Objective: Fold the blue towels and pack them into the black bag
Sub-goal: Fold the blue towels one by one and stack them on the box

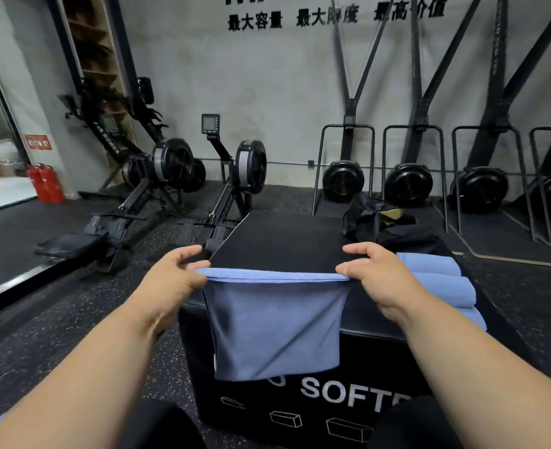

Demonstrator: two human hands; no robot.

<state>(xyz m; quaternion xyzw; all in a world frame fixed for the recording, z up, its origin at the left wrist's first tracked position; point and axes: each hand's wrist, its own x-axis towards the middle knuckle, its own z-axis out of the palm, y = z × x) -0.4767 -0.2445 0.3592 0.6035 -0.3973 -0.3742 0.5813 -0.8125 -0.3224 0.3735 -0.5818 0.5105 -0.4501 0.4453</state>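
Speckled black rubber flooring (83,319) spreads under a black padded plyo box (381,354), whose near face carries white lettering reading "SOFT", cut off by a dark-clad knee, above small outline drawings of boxes. Over the box's near edge hangs a blue towel (275,328), doubled along its top edge. The left hand (173,280) pinches the towel's left top corner between thumb and curled fingers; the right hand (374,273) pinches the right top corner the same way, so the cloth is stretched flat between them. Just right of the right hand, folded blue towels (442,283) lie stacked on the box top. Beyond them, on the far right corner of the box, sits the crumpled black bag (381,222), with something yellowish showing inside. Farther off, two rowing machines (183,176) stand on the floor, one rail marked "AIR ROWER". Two red fire extinguishers (45,183) stand at the far left. Ski trainers (410,176) line the grey wall (267,79), which bears large black Chinese characters, partly legible as 最大容量.
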